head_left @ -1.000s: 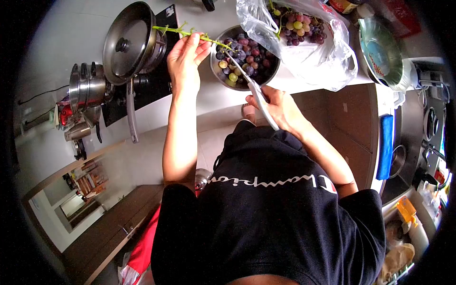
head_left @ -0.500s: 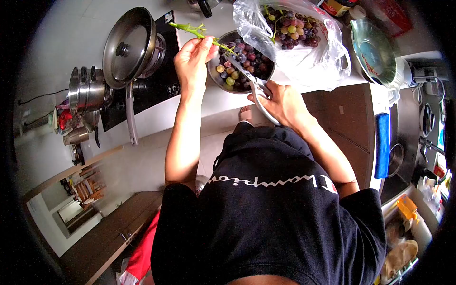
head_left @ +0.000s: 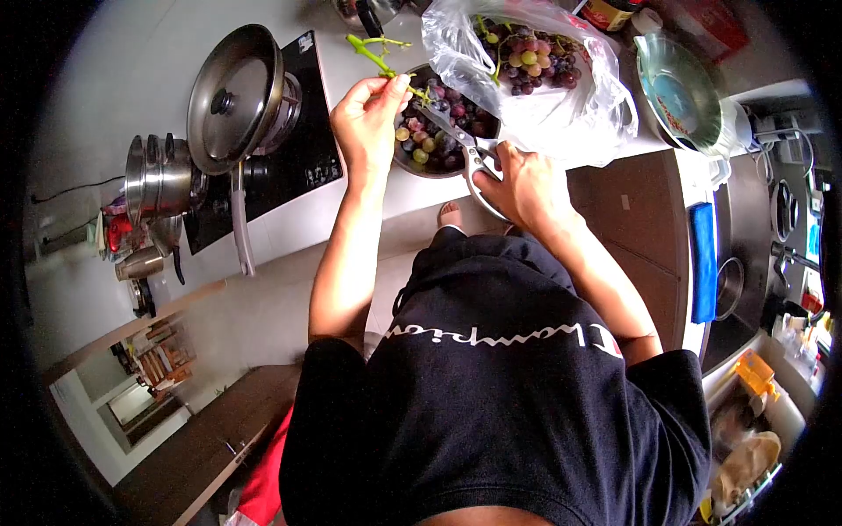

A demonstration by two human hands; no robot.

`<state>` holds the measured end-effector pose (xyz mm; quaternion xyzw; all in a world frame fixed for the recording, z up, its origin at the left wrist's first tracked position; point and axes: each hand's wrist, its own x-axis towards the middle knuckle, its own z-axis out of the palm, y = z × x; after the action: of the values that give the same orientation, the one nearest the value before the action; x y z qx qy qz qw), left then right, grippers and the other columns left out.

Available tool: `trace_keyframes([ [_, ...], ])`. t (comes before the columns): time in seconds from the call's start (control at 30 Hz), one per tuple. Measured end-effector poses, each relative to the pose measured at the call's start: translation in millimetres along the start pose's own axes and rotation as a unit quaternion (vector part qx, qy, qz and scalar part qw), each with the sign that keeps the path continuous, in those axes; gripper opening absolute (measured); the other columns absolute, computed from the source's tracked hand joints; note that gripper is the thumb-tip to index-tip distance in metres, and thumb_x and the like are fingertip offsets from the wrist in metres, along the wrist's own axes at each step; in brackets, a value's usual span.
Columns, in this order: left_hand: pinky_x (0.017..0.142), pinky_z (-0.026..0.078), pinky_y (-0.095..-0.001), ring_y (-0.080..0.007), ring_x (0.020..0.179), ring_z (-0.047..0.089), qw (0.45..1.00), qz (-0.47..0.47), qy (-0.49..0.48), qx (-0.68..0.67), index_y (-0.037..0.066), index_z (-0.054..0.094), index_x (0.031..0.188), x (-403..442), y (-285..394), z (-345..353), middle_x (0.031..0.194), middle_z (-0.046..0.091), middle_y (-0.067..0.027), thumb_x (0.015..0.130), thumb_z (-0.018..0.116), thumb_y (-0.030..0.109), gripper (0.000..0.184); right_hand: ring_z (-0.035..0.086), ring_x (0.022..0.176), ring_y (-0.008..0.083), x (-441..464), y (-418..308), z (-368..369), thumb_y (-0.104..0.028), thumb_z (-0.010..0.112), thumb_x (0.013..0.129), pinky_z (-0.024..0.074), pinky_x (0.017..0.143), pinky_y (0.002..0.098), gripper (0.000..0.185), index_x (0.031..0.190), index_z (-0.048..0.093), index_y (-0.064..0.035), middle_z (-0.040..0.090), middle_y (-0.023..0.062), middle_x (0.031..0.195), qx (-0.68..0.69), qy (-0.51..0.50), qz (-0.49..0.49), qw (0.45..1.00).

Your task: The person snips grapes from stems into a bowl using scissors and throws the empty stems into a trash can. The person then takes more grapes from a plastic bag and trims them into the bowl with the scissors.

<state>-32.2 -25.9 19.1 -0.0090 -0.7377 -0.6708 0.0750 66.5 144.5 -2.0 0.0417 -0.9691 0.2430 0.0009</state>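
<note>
My left hand [head_left: 368, 118] pinches a green grape stem [head_left: 375, 54], nearly bare of fruit, over the left rim of a metal bowl. Loose purple, red and green grapes [head_left: 427, 140] lie in the bowl [head_left: 424, 169]. My right hand [head_left: 526, 186] is closed round the handles of white-handled scissors [head_left: 474, 163]. Their blades point up and left over the grapes, close to the lower end of the stem; whether they touch it I cannot tell. Right of the bowl, a clear plastic bag [head_left: 570, 123] holds more grapes [head_left: 531, 60] in a bunch.
On the left, a lidded frying pan [head_left: 235, 101] sits on the black cooktop [head_left: 307, 145], its handle jutting past the counter edge. Steel pots [head_left: 158, 175] stand farther left. A greenish basin [head_left: 680, 92] is at the right, near a blue cloth [head_left: 703, 263] by the sink [head_left: 741, 228].
The stem has turned in my left hand and now points more steeply up. My left hand has shifted slightly right. My right hand still holds the scissors over the bowl.
</note>
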Motion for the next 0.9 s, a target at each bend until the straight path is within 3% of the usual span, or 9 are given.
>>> trace_keyframes([
  [0.2,0.056,0.049,-0.0197,-0.0108,0.060,0.058,1.000,0.002,0.008,-0.003,-0.002,0.059,0.079,3,1,1,0.069,0.060,-0.0055,0.077,0.064,0.009,0.012,0.059,0.054,0.0282,3,2,-9,-0.041,0.059,0.074,0.0467,0.051,0.0369,0.038,0.076,0.054,-0.0035,0.057,0.0142,0.056,-0.013,0.007,-0.012,1.000],
  [0.37,0.057,0.050,-0.0208,-0.0109,0.061,0.058,0.999,-0.016,0.017,-0.045,-0.001,0.059,0.081,9,-3,1,0.071,0.060,-0.0055,0.077,0.063,0.011,0.014,0.059,0.054,0.0299,5,6,-7,-0.039,0.061,0.073,0.0470,0.052,0.0375,0.037,0.072,0.055,-0.0030,0.056,0.0142,0.055,0.001,-0.008,-0.019,1.000],
  [0.47,0.058,0.051,-0.0217,-0.0110,0.062,0.058,0.997,-0.041,0.031,-0.064,-0.001,0.059,0.082,12,-2,-2,0.072,0.059,-0.0059,0.078,0.063,0.012,0.015,0.059,0.058,0.0320,1,5,-2,-0.041,0.061,0.072,0.0459,0.056,0.0399,0.039,0.075,0.055,-0.0035,0.056,0.0154,0.058,0.038,-0.035,0.003,0.999],
  [0.53,0.059,0.051,-0.0219,-0.0114,0.063,0.058,0.996,-0.048,0.036,-0.071,0.000,0.058,0.084,13,-1,-4,0.073,0.059,-0.0056,0.079,0.061,0.013,0.015,0.059,0.059,0.0314,-5,1,-4,-0.043,0.060,0.074,0.0448,0.056,0.0389,0.043,0.078,0.056,0.0005,0.056,0.0189,0.060,0.173,-0.053,0.028,0.983],
  [0.57,0.060,0.051,-0.0223,-0.0116,0.063,0.058,0.993,-0.054,0.042,-0.093,0.000,0.058,0.084,13,0,-5,0.073,0.059,-0.0054,0.080,0.061,0.014,0.015,0.057,0.049,0.0258,-6,-1,3,-0.045,0.061,0.073,0.0432,0.047,0.0349,0.046,0.068,0.053,0.0007,0.054,0.0147,0.055,0.287,-0.077,0.099,0.950],
  [0.6,0.061,0.051,-0.0226,-0.0118,0.064,0.058,0.991,-0.060,0.047,-0.114,0.001,0.058,0.084,14,0,-6,0.073,0.059,-0.0052,0.080,0.061,0.014,0.014,0.051,0.041,0.0161,-7,-2,1,-0.049,0.058,0.075,0.0401,0.040,0.0294,0.049,0.070,0.051,-0.0006,0.049,0.0071,0.051,0.421,-0.167,0.152,0.878],
  [0.67,0.062,0.051,-0.0237,-0.0122,0.064,0.058,0.990,-0.067,0.050,-0.117,0.002,0.057,0.084,14,-1,-7,0.074,0.059,-0.0048,0.080,0.061,0.014,0.014,0.044,0.038,0.0093,-8,-6,10,-0.053,0.053,0.077,0.0370,0.036,0.0234,0.049,0.074,0.049,-0.0038,0.041,-0.0001,0.049,0.608,-0.246,0.196,0.729],
  [0.9,0.063,0.051,-0.0261,-0.0132,0.065,0.059,0.981,-0.082,0.096,-0.149,0.004,0.058,0.083,12,-2,-8,0.074,0.059,-0.0040,0.079,0.062,0.015,0.012,0.042,0.036,0.0090,3,-21,13,-0.054,0.047,0.080,0.0376,0.034,0.0214,0.050,0.073,0.046,-0.0047,0.040,-0.0003,0.049,0.656,-0.280,0.234,0.661],
])
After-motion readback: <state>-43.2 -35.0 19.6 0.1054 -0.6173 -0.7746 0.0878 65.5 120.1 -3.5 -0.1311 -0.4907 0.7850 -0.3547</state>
